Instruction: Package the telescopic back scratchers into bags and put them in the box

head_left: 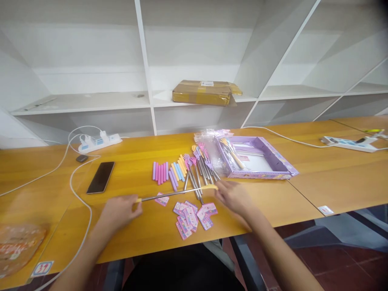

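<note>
Head view. Back scratcher (171, 194) at centre of frame, held between two hands: metal rod, pale yellow at both ends. Long axis runs nearly crosswise, left end a little lower in the frame than right. Person's left hand (121, 208) lies at its left end, thumb and fingers pinched on the short yellow tip. Person's right hand (233, 196) lies at the opposite end, by the wider yellow head; fingers drawn together there, blurred, but apparently gripping it. Neither hand nearer: one at each end, rod spanning the gap. Height above the counter (130, 161) hard to judge.

Just above the rod, centre: more back scratchers (197, 153), heads pointing up-frame, metal rods fanning downward; the held one crosses in front of some lower ends. Left of these, foam tubes (160, 173) in pink, purple, blue and yellow, side by side. Below the rod, loose pink cards (186, 218), overlapping; print too small to read.

Right of centre, shallow purple box (260, 175), a bagged yellow-headed scratcher (233, 154) at its left side. Left of frame: dark phone (101, 178), power strip (104, 142) beyond. Upper centre: taped cardboard box (203, 93) on a white shelf (75, 102).
</note>
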`<state>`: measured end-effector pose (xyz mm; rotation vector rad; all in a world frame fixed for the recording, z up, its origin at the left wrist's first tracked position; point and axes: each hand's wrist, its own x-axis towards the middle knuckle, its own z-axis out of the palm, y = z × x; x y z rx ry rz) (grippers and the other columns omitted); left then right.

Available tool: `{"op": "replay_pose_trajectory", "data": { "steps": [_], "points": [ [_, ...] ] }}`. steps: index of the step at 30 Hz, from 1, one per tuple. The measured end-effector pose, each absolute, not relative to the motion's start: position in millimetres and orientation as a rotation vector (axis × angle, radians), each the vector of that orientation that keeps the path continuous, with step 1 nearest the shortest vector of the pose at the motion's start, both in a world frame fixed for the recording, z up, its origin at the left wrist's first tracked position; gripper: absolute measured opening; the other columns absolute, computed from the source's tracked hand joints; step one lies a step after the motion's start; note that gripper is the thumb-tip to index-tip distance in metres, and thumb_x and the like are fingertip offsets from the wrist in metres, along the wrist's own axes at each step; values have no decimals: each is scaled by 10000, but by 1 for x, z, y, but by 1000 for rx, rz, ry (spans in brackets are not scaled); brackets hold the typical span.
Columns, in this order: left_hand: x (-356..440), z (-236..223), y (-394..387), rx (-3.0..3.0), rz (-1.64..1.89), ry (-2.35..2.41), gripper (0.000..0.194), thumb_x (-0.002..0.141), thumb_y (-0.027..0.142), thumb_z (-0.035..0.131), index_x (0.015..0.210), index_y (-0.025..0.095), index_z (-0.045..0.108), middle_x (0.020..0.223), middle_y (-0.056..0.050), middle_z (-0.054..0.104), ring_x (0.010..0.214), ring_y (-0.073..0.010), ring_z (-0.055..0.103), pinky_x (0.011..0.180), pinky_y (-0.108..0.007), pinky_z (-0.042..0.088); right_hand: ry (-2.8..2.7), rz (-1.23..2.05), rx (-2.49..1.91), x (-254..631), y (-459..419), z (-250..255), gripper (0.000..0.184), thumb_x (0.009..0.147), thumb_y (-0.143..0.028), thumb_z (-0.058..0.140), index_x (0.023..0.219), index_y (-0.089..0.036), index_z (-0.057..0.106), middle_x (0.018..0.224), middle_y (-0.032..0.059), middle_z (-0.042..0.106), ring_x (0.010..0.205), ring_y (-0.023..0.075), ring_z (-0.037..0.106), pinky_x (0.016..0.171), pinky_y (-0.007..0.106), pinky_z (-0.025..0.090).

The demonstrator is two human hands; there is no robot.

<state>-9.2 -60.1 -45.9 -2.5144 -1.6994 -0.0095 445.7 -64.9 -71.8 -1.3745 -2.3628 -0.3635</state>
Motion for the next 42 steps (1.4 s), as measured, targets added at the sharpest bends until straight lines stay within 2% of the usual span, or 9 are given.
{"op": "replay_pose_trajectory", "data": {
  "steps": [5, 9, 13, 19, 22, 26, 32, 36, 42],
  "points": [
    [-102, -41, -52, -2376, -148, -1611, 296, 917, 424, 521, 725, 235, 643, 656, -68, 727, 620, -253, 685, 565, -316, 355, -2098, -415, -1852, 574, -63, -77, 237, 1017, -291, 413, 960, -190, 621, 865, 109, 717, 682, 225, 613, 624, 309, 329],
    [-131, -41, -56, -2389, -192, -1478, 268, 914, 406, 534, 727, 245, 641, 623, -58, 697, 600, -246, 665, 562, -322, 373, -2017, -437, -1986, 622, -72, -84, 256, 1001, -308, 405, 1003, -185, 629, 883, 143, 726, 705, 260, 645, 626, 332, 354],
    [-125, -47, -56, -2366, -200, -1468, 284, 927, 410, 518, 737, 247, 651, 645, -64, 718, 603, -246, 675, 548, -324, 368, -2012, -468, -2030, 621, -81, -85, 310, 1022, -320, 362, 1005, -173, 635, 868, 162, 735, 696, 277, 653, 638, 354, 360],
    [-113, -52, -57, -2402, -256, -1522, 312, 920, 425, 518, 690, 242, 624, 606, -54, 704, 572, -228, 667, 537, -315, 342, -1938, -456, -2040, 615, -95, -87, 304, 1039, -358, 378, 872, -212, 585, 804, 124, 696, 733, 277, 662, 629, 338, 332],
    [-112, -53, -59, -2431, -245, -1486, 313, 945, 427, 500, 725, 243, 626, 623, -40, 711, 582, -222, 671, 549, -319, 354, -1879, -393, -2081, 615, -99, -90, 270, 1035, -370, 409, 901, -218, 588, 809, 108, 697, 728, 273, 658, 616, 331, 325],
    [-105, -52, -60, -2425, -267, -1402, 308, 1000, 425, 469, 822, 242, 640, 711, -36, 738, 640, -228, 683, 594, -334, 394, -1826, -366, -2131, 614, -101, -93, 254, 1034, -370, 424, 973, -211, 613, 823, 113, 711, 704, 273, 648, 599, 332, 312],
    [-90, -37, -59, -2340, -366, -1477, 284, 1012, 440, 482, 881, 225, 612, 849, -84, 703, 833, -286, 670, 768, -387, 469, -1777, -421, -2209, 607, -96, -91, 279, 1051, -372, 417, 990, -199, 627, 797, 119, 699, 665, 260, 629, 577, 319, 290],
    [-85, -38, -58, -2386, -358, -1476, 310, 1031, 432, 467, 842, 224, 599, 804, -64, 695, 768, -264, 665, 725, -370, 452, -1736, -355, -2303, 592, -86, -81, 296, 1065, -365, 417, 1008, -180, 642, 736, 109, 681, 607, 233, 591, 565, 305, 291],
    [-81, -35, -52, -2459, -390, -1477, 382, 1075, 451, 413, 890, 211, 644, 862, -66, 762, 777, -241, 719, 666, -331, 445, -1651, -336, -2393, 583, -66, -57, 354, 1086, -361, 390, 999, -156, 665, 720, 121, 680, 559, 207, 540, 566, 310, 262]
  ]
}}
